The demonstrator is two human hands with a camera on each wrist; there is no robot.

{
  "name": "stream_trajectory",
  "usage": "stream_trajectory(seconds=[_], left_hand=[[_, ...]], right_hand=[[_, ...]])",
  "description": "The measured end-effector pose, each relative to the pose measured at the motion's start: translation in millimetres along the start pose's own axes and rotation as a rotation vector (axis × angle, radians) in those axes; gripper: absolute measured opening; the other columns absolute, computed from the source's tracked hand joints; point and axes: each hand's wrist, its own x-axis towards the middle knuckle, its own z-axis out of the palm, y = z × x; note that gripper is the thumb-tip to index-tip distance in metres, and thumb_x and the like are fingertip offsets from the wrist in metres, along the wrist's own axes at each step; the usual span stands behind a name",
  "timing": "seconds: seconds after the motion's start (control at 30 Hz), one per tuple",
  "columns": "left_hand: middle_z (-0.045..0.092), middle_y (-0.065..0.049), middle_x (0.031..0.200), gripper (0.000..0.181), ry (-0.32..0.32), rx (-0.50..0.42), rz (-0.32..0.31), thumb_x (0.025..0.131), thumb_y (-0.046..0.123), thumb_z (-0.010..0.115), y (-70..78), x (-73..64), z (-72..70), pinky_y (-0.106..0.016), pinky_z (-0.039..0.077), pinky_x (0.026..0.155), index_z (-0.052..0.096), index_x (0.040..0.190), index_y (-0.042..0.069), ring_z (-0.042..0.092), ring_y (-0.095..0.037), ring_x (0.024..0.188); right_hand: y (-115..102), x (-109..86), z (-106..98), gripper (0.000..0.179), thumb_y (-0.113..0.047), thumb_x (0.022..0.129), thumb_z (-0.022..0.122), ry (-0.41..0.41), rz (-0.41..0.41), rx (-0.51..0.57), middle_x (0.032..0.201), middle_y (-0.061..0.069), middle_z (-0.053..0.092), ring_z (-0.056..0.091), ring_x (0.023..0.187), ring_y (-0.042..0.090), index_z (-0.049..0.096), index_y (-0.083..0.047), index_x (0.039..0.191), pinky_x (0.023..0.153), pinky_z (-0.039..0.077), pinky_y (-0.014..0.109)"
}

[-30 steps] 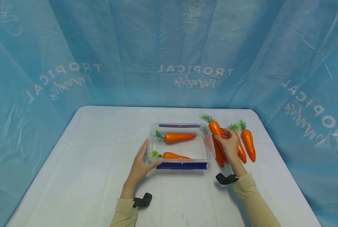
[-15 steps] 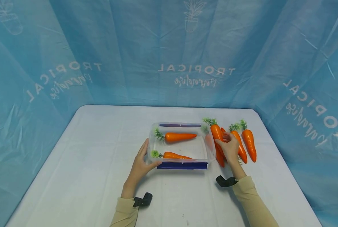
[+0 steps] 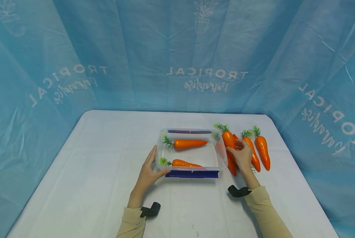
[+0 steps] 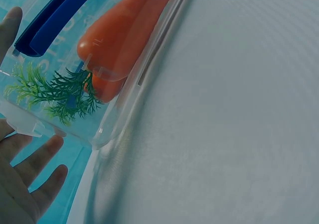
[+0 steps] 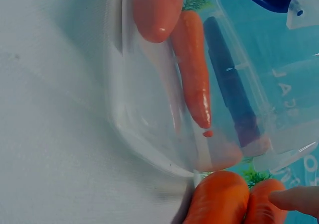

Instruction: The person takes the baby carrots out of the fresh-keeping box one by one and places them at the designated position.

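Note:
A clear plastic food container [image 3: 193,168] with blue clip flaps holds two carrots: one toward the back [image 3: 190,144], the other along the front wall [image 3: 184,163]. My left hand [image 3: 146,175] rests at its left end, fingers straight and spread along the outer wall, thumb at the front rim. Just right of the container, my right hand [image 3: 243,155] pinches a carrot [image 3: 228,140] that points its leafy top away from me. Another carrot [image 3: 231,165] lies partly beneath it. In the right wrist view a fingertip [image 5: 296,200] touches the right one of two carrots [image 5: 266,196].
Two more carrots, a nearer one [image 3: 252,155] and one at the far right [image 3: 262,152], lie right of my right hand. Everything stands on a white-covered table [image 3: 106,158]. Blue printed curtains [image 3: 153,43] hang behind the table and along both sides.
The carrot in my right hand has come down and slightly toward me, settling beside the container between the first two frames. Little differs since; my left hand and the container stay in place.

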Motion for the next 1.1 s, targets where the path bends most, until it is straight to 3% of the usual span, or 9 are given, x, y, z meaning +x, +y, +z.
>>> stream_trajectory(seconds=[0.3,0.47,0.6,0.73,0.83,1.1], left_hand=[[0.017,-0.002,0.161,0.105,-0.003,0.012,-0.003,0.073,0.035,0.082,1.4,-0.2,-1.4,-0.051,0.025,0.117,0.016,0.154,0.022,0.026,-0.029,0.145],[0.018,-0.005,0.161,0.105,0.002,0.012,0.006,0.073,0.034,0.082,3.0,-0.8,-2.3,-0.052,0.027,0.116,0.017,0.154,0.020,0.029,-0.031,0.144],[0.018,-0.004,0.161,0.106,0.000,0.008,-0.003,0.073,0.035,0.082,3.6,-1.1,-2.6,-0.052,0.027,0.116,0.016,0.154,0.021,0.028,-0.031,0.144],[0.018,-0.004,0.161,0.106,-0.003,0.007,-0.016,0.072,0.036,0.082,3.7,-0.5,-2.0,-0.052,0.026,0.116,0.016,0.154,0.022,0.026,-0.030,0.145],[0.018,-0.004,0.161,0.106,-0.005,0.005,-0.017,0.072,0.036,0.082,2.7,0.3,-1.3,-0.052,0.026,0.116,0.017,0.154,0.023,0.026,-0.029,0.145],[0.018,-0.001,0.161,0.105,-0.009,-0.009,-0.021,0.073,0.037,0.082,0.4,-0.1,-1.4,-0.053,0.024,0.117,0.016,0.154,0.025,0.025,-0.029,0.146]], right_hand=[[-21,1.7,-2,0.039,-0.007,0.084,0.071,0.069,-0.087,0.091,0.115,0.022,0.062,0.059,0.104,0.034,0.059,0.004,0.119,0.076,0.041,0.005],[-47,-0.9,4,0.039,-0.006,0.085,0.070,-0.003,-0.119,0.111,0.116,0.024,0.062,0.059,0.104,0.036,0.058,0.004,0.121,0.078,0.044,0.006],[-73,-8.6,10,0.039,-0.003,0.085,0.069,-0.075,-0.152,0.140,0.114,0.031,0.060,0.058,0.104,0.042,0.057,0.010,0.120,0.089,0.053,0.031],[-93,-18.8,18,0.038,0.002,0.083,0.068,-0.127,-0.170,0.178,0.112,0.035,0.060,0.058,0.103,0.047,0.057,0.013,0.118,0.094,0.048,0.056],[-92,-20.0,30,0.039,0.002,0.083,0.068,-0.163,-0.190,0.176,0.111,0.035,0.061,0.058,0.101,0.046,0.056,0.013,0.119,0.094,0.047,0.057],[-76,-13.5,63,0.041,-0.003,0.082,0.072,-0.282,-0.198,0.157,0.109,0.024,0.066,0.062,0.100,0.035,0.059,0.004,0.120,0.092,0.053,0.045]])
